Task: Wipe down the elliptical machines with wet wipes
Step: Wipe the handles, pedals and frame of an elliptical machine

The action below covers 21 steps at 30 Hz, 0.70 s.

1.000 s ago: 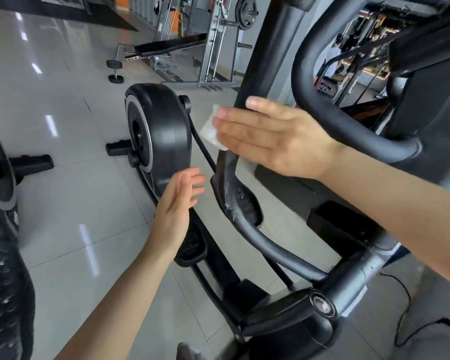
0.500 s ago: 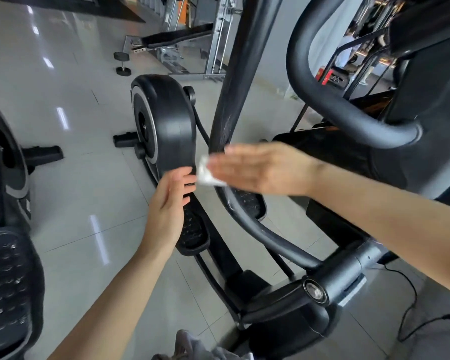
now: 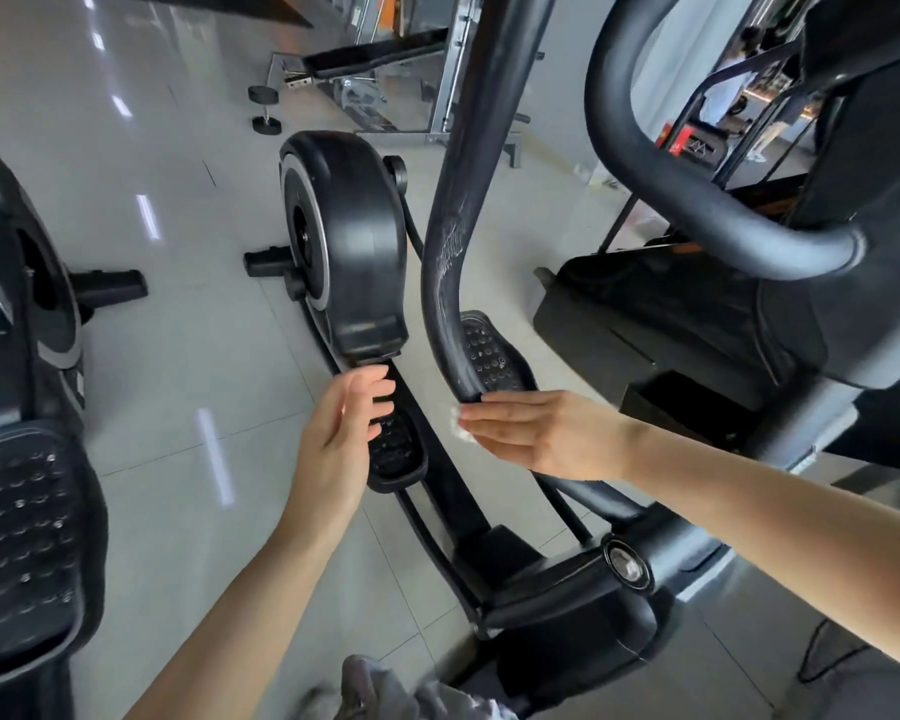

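The elliptical machine [image 3: 344, 241] is being wiped along its curved black arm [image 3: 445, 283]; firm, even pressure should be kept. The right hand [image 3: 541, 433] is flattened, fingers straight, pressing the wet wipe [image 3: 458, 426] there; the left hand [image 3: 344, 439] is held spread, empty

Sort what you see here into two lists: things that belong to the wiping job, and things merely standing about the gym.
Belongs to the job:
right hand, pressing the wipe
wipe
swing arm, smeared from wiping
pedal
flywheel cover
left hand, open, holding nothing

Standing about:
dumbbell
bench
cable on the floor
second elliptical
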Tool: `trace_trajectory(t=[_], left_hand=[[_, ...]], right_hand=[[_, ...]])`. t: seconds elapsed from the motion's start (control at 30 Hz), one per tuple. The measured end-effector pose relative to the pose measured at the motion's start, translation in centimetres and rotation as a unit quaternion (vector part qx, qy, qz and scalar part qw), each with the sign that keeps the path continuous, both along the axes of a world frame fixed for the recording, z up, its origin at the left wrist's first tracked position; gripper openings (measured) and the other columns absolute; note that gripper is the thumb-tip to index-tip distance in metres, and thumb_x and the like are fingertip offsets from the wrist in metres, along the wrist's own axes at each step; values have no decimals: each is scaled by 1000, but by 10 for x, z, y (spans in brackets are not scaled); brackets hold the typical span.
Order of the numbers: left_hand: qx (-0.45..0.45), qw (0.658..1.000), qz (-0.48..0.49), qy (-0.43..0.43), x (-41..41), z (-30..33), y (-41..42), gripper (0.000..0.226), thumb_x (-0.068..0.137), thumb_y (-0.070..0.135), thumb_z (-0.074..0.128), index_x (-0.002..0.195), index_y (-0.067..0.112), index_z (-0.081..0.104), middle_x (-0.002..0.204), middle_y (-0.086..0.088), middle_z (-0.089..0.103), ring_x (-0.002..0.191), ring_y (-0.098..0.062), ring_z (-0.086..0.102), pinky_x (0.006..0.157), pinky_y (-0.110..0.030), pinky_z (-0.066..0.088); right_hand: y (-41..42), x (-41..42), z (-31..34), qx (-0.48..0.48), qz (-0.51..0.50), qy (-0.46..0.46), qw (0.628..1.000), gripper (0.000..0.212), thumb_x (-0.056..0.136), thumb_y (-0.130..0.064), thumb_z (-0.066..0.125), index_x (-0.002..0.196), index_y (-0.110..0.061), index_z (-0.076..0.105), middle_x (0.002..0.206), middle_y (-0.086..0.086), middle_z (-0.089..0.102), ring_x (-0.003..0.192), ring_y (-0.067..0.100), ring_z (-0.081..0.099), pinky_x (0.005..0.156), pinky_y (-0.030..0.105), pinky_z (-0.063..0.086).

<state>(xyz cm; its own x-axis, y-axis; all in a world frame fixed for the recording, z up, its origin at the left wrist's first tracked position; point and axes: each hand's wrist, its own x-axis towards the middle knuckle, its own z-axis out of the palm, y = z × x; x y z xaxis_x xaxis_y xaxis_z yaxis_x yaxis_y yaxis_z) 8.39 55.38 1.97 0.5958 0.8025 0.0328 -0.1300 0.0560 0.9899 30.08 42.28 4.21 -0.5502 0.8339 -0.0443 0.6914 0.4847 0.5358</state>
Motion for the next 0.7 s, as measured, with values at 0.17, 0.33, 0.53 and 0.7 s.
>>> trace_trajectory(t=[0.17,0.33,0.53,0.7], left_hand=[[15,997,-53,46,6,-21,-25,9,97,37,55,102,36,63,107,10,68,100,-8,66,93,-31,51],[-22,982,-150,113,26,-37,-52,16,97,23,60,105,37,61,111,8,68,105,-12,64,95,-33,51],[-106,976,-159,99,44,-21,-66,7,95,25,64,101,24,65,102,1,73,91,-10,69,76,-17,46],[-131,979,-128,89,54,-13,-66,2,95,25,64,95,23,66,93,5,74,85,-7,69,66,-11,46]], right_hand=[[-37,8,-3,-7,-35,8,999,38,82,3,57,117,-8,68,137,8,58,132,21,51,92,34,55],[-61,4,-14,47,-186,176,966,69,70,12,64,132,-15,53,131,3,60,98,24,68,60,33,59],[-55,-26,-32,175,-315,434,826,32,76,5,60,101,-12,72,97,2,74,80,19,71,68,24,53],[-50,-38,-44,237,-356,445,787,20,76,4,75,92,-8,72,87,0,71,72,18,67,60,30,55]])
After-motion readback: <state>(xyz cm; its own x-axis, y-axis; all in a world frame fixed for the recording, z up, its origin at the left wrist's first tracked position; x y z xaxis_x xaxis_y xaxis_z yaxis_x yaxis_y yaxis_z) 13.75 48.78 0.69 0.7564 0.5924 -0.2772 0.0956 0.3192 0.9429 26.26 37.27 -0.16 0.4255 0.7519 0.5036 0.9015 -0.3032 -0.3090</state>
